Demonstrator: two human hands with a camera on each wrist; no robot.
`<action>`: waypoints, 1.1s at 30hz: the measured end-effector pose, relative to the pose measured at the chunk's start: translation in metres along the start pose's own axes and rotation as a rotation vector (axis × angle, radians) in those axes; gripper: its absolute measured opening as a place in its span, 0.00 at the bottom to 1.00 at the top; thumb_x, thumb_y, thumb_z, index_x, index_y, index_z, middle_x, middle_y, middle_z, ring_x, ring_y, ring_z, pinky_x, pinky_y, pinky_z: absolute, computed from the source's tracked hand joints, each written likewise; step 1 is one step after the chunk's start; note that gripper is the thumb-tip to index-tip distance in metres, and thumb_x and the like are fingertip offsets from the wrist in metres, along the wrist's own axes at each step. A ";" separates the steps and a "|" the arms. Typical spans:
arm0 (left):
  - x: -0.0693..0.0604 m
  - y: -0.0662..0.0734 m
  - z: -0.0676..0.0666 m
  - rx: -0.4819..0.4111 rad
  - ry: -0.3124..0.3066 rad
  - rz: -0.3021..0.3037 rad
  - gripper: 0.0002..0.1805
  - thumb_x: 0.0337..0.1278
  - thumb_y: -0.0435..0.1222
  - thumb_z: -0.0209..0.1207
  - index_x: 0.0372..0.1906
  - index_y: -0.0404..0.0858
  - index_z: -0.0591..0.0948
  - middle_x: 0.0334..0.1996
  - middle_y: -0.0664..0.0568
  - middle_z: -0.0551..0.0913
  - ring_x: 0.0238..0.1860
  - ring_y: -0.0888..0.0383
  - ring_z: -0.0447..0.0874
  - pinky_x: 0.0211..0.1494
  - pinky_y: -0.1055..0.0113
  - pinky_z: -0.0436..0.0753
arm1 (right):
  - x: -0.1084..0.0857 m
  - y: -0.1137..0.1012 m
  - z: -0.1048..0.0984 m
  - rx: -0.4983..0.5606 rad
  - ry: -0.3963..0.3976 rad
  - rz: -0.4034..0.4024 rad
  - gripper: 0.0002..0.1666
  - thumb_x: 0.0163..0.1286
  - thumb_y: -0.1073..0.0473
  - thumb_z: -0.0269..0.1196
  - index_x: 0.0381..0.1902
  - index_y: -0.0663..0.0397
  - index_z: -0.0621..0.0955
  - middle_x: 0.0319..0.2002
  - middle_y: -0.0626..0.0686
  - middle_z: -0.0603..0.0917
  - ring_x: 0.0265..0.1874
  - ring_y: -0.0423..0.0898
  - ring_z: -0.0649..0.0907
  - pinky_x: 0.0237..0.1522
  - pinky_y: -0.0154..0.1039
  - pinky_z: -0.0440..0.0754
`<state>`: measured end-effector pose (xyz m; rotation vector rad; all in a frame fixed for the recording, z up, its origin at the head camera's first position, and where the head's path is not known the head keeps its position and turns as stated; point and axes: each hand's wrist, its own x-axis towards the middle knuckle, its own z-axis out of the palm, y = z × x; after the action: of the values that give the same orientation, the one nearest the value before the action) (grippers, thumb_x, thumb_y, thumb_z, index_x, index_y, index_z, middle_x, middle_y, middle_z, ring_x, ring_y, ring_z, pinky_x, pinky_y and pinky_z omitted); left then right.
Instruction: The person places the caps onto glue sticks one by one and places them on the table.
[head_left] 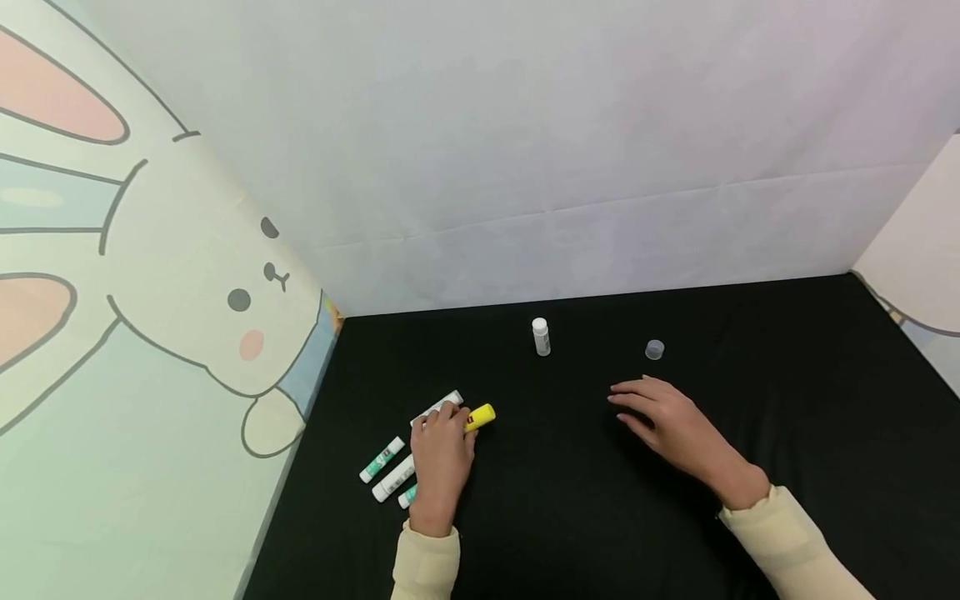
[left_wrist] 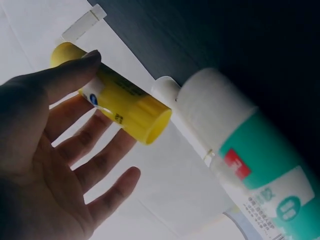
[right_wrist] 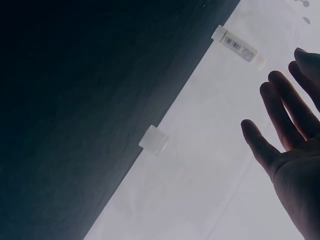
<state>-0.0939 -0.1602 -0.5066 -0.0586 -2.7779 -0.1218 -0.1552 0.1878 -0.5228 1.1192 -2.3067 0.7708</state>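
My left hand [head_left: 441, 458] pinches a yellow glue stick [left_wrist: 120, 100] between thumb and fingers, over the left part of the black table. Around that hand lie a green-and-white glue stick [head_left: 382, 459], a larger white stick [head_left: 393, 479], another white stick [head_left: 450, 399] and a green-and-white one [head_left: 407, 497] half hidden by the hand. In the left wrist view a green-and-white glue stick [left_wrist: 260, 165] looms close beside the yellow one. My right hand [head_left: 671, 425] hovers at the right, fingers extended and holding nothing. Beyond it sits a small clear cap [head_left: 655, 350].
A white-capped, translucent glue stick [head_left: 542, 338] stands upright near the back of the table. The black cloth [head_left: 555, 517] covers the tabletop. A pale curtain [head_left: 570, 150] rises along the back edge, and a wall with a rabbit picture [head_left: 180, 275] borders the left side.
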 end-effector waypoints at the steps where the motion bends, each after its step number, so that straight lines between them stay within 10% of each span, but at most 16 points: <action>1: 0.000 -0.001 0.000 -0.001 -0.010 -0.009 0.14 0.51 0.39 0.80 0.43 0.41 0.91 0.41 0.48 0.86 0.42 0.46 0.87 0.54 0.46 0.82 | 0.000 0.000 -0.001 -0.003 -0.001 0.006 0.27 0.47 0.72 0.81 0.48 0.60 0.89 0.53 0.56 0.88 0.50 0.54 0.87 0.55 0.54 0.81; 33: 0.004 -0.013 0.012 -0.017 -0.101 -0.165 0.12 0.49 0.34 0.80 0.39 0.37 0.91 0.37 0.45 0.85 0.39 0.43 0.85 0.48 0.44 0.80 | -0.009 0.027 -0.015 -0.023 0.036 0.086 0.28 0.47 0.75 0.80 0.49 0.60 0.88 0.49 0.55 0.88 0.47 0.53 0.87 0.52 0.40 0.79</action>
<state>-0.1026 -0.1723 -0.5176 0.1653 -2.8800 -0.1891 -0.1695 0.2164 -0.5245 0.9945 -2.3405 0.7873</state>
